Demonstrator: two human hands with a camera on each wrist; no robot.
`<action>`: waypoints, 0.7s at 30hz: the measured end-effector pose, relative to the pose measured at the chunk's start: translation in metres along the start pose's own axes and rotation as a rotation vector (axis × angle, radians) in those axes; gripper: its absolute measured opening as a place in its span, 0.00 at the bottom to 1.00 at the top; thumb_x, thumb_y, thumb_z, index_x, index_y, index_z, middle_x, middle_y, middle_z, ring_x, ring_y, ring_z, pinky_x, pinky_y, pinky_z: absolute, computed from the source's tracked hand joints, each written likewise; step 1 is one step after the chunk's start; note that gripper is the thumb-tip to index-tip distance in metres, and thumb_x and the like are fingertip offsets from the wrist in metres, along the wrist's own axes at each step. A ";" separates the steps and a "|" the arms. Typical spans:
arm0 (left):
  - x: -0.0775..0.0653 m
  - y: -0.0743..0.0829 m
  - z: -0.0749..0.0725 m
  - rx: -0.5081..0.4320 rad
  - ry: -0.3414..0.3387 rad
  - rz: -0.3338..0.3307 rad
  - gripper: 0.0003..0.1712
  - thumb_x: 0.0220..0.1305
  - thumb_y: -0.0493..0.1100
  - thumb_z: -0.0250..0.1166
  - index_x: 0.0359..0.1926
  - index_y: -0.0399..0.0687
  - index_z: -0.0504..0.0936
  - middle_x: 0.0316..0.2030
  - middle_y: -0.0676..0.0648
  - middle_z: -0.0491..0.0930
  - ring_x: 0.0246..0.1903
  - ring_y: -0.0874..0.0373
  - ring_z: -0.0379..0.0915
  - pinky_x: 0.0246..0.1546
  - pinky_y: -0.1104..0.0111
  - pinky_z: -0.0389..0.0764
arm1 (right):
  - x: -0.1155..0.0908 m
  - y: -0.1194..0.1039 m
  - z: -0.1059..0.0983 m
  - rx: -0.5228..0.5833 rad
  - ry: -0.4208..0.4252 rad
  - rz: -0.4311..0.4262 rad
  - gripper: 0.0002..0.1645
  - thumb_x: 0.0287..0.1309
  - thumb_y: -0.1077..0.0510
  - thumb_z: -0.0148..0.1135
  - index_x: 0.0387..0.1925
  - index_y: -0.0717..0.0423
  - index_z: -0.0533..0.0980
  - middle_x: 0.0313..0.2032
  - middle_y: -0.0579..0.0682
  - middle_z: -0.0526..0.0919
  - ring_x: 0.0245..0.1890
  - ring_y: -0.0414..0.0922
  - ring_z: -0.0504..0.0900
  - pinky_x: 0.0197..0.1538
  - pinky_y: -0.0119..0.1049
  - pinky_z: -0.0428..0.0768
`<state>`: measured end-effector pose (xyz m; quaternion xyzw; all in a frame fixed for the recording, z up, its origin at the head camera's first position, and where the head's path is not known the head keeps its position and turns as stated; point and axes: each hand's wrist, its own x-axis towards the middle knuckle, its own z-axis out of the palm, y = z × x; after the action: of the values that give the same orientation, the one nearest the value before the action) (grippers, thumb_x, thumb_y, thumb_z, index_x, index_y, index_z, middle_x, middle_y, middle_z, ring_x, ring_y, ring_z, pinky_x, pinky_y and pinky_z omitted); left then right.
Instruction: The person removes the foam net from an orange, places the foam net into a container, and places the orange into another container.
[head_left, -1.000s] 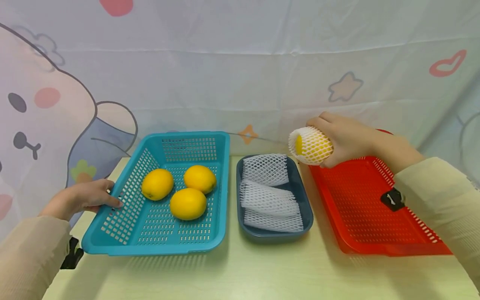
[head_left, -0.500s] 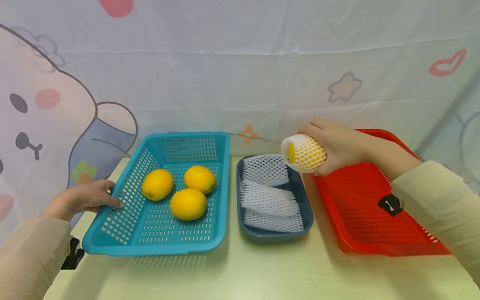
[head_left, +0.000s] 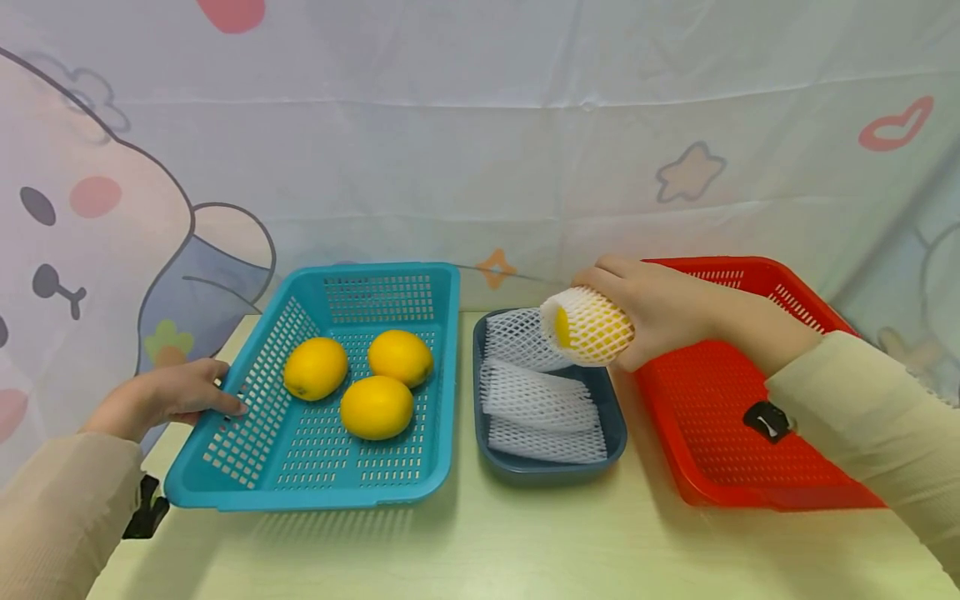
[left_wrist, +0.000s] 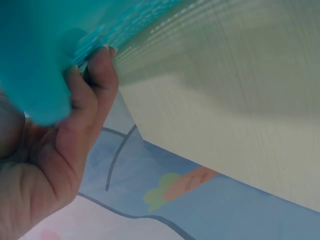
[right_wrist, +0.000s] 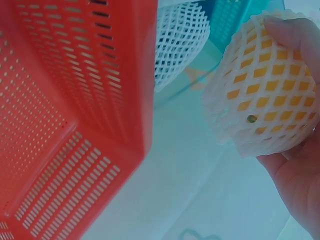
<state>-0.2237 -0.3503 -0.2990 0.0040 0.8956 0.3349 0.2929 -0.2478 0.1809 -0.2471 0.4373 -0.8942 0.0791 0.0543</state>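
Note:
My right hand (head_left: 652, 308) holds a lemon (head_left: 595, 327) wrapped in a white foam net sleeve, above the back right of a dark grey-blue tray. In the right wrist view the net (right_wrist: 270, 85) covers most of the fruit, with thumb and fingers around it. Flat foam nets (head_left: 536, 398) lie in the tray (head_left: 551, 475). My left hand (head_left: 174, 392) grips the left wall of a blue perforated basket (head_left: 303, 500), thumb inside. From the left wrist view, the curled fingers (left_wrist: 102, 70) press the wall's outer side. Three bare lemons (head_left: 377, 408) lie in this basket.
To the right of the tray stands a red perforated basket (head_left: 697, 492), its back right partly under my right forearm. All three containers stand on a pale wooden table (head_left: 510, 542). A printed cloth (head_left: 420, 167) hangs behind.
My right hand has moved left and down with the net-wrapped lemon, from beside the red basket's back left to over the tray. The left hand and blue basket have stayed put.

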 end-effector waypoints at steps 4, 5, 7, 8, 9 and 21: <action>0.000 -0.001 0.000 -0.003 0.000 0.002 0.28 0.63 0.36 0.60 0.52 0.18 0.57 0.40 0.38 0.77 0.38 0.49 0.79 0.41 0.56 0.80 | 0.002 -0.005 0.001 -0.002 -0.010 -0.006 0.45 0.30 0.51 0.74 0.55 0.53 0.65 0.44 0.45 0.71 0.41 0.43 0.71 0.40 0.36 0.76; 0.000 -0.001 0.000 -0.004 0.000 0.002 0.28 0.63 0.36 0.60 0.53 0.18 0.57 0.40 0.38 0.77 0.38 0.49 0.79 0.42 0.56 0.80 | 0.002 -0.006 0.001 -0.002 -0.012 -0.009 0.45 0.30 0.51 0.74 0.55 0.53 0.65 0.45 0.45 0.71 0.42 0.43 0.71 0.40 0.36 0.76; 0.000 0.000 0.000 -0.004 0.003 0.004 0.28 0.63 0.36 0.60 0.53 0.17 0.58 0.40 0.38 0.78 0.37 0.49 0.79 0.42 0.56 0.80 | 0.003 -0.007 0.002 -0.003 -0.016 -0.012 0.46 0.30 0.50 0.74 0.55 0.53 0.65 0.45 0.46 0.71 0.42 0.43 0.71 0.40 0.36 0.76; 0.000 0.000 0.000 -0.005 0.003 0.005 0.28 0.62 0.35 0.60 0.53 0.17 0.57 0.40 0.38 0.77 0.37 0.49 0.79 0.42 0.56 0.80 | 0.003 -0.008 0.002 -0.002 -0.019 -0.013 0.47 0.29 0.50 0.74 0.56 0.53 0.64 0.45 0.46 0.71 0.42 0.43 0.71 0.40 0.36 0.76; 0.000 0.000 0.001 -0.006 0.005 0.006 0.28 0.62 0.35 0.60 0.53 0.17 0.57 0.39 0.38 0.78 0.37 0.49 0.79 0.41 0.56 0.80 | 0.003 -0.009 0.002 -0.003 -0.021 -0.016 0.47 0.29 0.49 0.75 0.56 0.53 0.64 0.45 0.46 0.71 0.43 0.43 0.71 0.40 0.36 0.76; -0.001 0.000 0.002 0.002 0.023 0.008 0.28 0.62 0.36 0.60 0.53 0.17 0.58 0.39 0.38 0.78 0.37 0.49 0.80 0.41 0.57 0.81 | 0.005 -0.020 0.007 -0.024 -0.037 -0.029 0.49 0.29 0.47 0.75 0.57 0.51 0.64 0.45 0.45 0.71 0.42 0.43 0.71 0.39 0.36 0.77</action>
<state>-0.2219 -0.3491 -0.2997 0.0039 0.8991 0.3354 0.2814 -0.2351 0.1637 -0.2517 0.4508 -0.8896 0.0594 0.0441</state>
